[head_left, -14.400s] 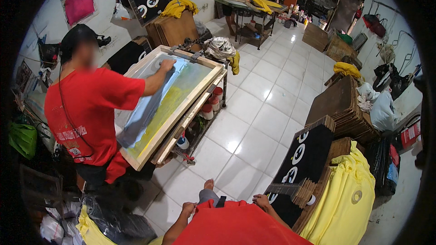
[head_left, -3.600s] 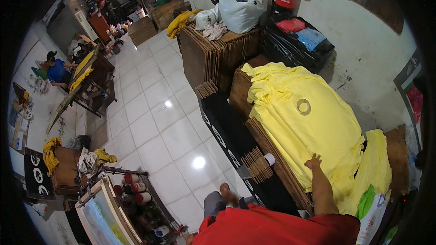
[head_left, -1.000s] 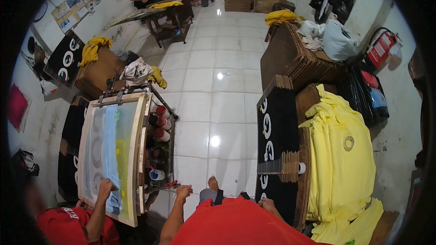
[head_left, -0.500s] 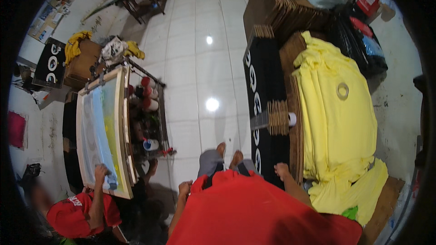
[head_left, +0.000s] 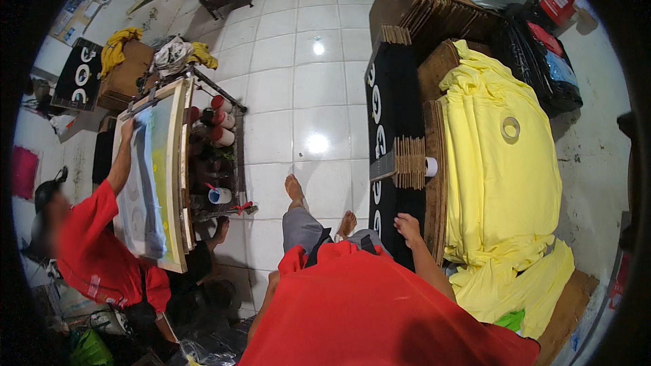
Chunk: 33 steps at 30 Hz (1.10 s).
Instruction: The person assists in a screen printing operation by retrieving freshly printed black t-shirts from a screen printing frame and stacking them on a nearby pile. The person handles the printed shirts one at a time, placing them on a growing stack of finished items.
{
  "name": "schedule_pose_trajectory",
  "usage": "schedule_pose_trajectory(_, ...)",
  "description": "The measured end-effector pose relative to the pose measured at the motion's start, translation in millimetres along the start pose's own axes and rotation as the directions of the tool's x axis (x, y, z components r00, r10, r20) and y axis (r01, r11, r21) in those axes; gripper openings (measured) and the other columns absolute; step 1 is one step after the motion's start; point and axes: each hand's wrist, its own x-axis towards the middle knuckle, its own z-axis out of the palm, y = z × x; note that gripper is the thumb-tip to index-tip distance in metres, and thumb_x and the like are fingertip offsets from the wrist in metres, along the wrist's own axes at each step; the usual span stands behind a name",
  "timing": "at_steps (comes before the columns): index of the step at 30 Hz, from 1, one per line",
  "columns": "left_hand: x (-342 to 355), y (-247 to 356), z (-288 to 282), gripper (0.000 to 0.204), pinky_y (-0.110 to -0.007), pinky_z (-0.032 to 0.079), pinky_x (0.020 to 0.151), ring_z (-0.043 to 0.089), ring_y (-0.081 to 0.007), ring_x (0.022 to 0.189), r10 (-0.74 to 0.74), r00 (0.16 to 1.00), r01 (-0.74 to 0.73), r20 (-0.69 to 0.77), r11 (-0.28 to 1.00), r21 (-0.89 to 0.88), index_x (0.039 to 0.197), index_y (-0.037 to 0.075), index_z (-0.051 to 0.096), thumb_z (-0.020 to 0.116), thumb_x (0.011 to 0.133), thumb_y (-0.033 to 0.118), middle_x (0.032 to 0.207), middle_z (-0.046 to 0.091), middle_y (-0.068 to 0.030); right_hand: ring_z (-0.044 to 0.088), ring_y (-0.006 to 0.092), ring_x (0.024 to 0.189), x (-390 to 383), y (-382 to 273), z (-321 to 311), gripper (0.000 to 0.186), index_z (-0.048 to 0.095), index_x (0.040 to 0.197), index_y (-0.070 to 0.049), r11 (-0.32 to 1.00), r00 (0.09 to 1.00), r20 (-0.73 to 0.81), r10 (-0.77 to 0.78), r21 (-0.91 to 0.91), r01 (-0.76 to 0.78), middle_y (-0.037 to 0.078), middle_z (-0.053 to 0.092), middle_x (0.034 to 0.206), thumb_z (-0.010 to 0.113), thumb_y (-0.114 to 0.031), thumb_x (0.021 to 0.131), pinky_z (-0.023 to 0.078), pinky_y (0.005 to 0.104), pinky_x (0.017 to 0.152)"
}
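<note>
My right hand (head_left: 407,228) hangs beside a row of black cloth panels with white print (head_left: 380,122), its fingers loosely apart and nothing in them. Of my left arm (head_left: 270,293) only a narrow strip shows beside my red shirt (head_left: 359,305); the fingers of that hand are hidden. Right of the black panels lies a large pile of yellow fabric (head_left: 502,176), with a roll of tape (head_left: 510,129) on top. A bundle of thin brown boards (head_left: 409,163) sticks up by the black cloth, next to a small white roll (head_left: 431,167).
On the left, a co-worker in red (head_left: 102,251) reaches over a wooden-framed printing screen (head_left: 178,183). Red-lidded jars (head_left: 222,120) and a white-and-blue pot (head_left: 219,195) stand on a rack beside it. Stacked brown boards (head_left: 434,10) and black bags (head_left: 525,61) are far right. White floor tiles (head_left: 271,108) run between.
My view has moved forward along the aisle and one foot is now further ahead. My right hand's fingers have loosened. The co-worker's arm has moved from the screen's near end to its far end.
</note>
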Motion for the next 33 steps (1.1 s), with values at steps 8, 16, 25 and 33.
schedule_pose_trajectory(8,9,79,-106,0.021,-0.025,0.044,0.054,0.060,-0.0144,0.063,-0.347,0.936,0.221,0.064,0.433,-0.874,0.092,0.002,0.060,0.066,0.082,0.020,0.072,0.063,-0.0061,0.054,0.0171,0.068,13,75,-31,0.017,0.060,0.098,0.000,0.907,0.943,-0.068,0.326,-0.258,-0.332,0.007,0.057,0.081,0.057,-0.011,0.085,0.042,0.0303,0.056)
schedule_pose_trajectory(16,-5,39,-92,0.020,-0.027,0.032,0.041,0.042,-0.0103,0.042,-0.291,0.949,0.304,0.121,0.744,-0.595,0.072,0.005,0.063,0.064,0.082,0.022,0.055,0.054,-0.0016,0.056,0.0123,0.059,17,36,48,0.019,0.062,0.100,-0.003,0.970,0.973,0.008,0.230,-0.080,-0.229,0.005,0.060,0.077,0.059,-0.006,0.081,0.042,0.0248,0.046)
schedule_pose_trajectory(25,10,-76,23,0.032,-0.031,0.048,0.061,0.060,-0.0162,0.062,-0.478,0.878,0.359,0.032,0.614,-0.703,0.081,-0.002,0.067,0.065,0.082,0.030,0.075,0.066,-0.0083,0.053,0.0129,0.053,55,34,77,0.008,0.063,0.086,-0.002,0.933,0.996,0.044,0.083,-0.354,-0.062,0.005,0.057,0.067,0.059,-0.004,0.080,0.038,0.0273,0.040)
schedule_pose_trajectory(33,-15,-14,-73,0.025,-0.033,0.048,0.058,0.062,-0.0171,0.068,-0.511,0.843,0.452,0.168,0.504,-0.735,0.090,0.000,0.064,0.064,0.083,0.024,0.079,0.066,-0.0104,0.063,0.0329,0.082,100,41,95,0.028,0.067,0.081,-0.001,0.808,0.996,0.088,0.019,-0.589,0.037,0.017,0.065,0.081,0.062,-0.028,0.077,0.048,0.0403,0.074)
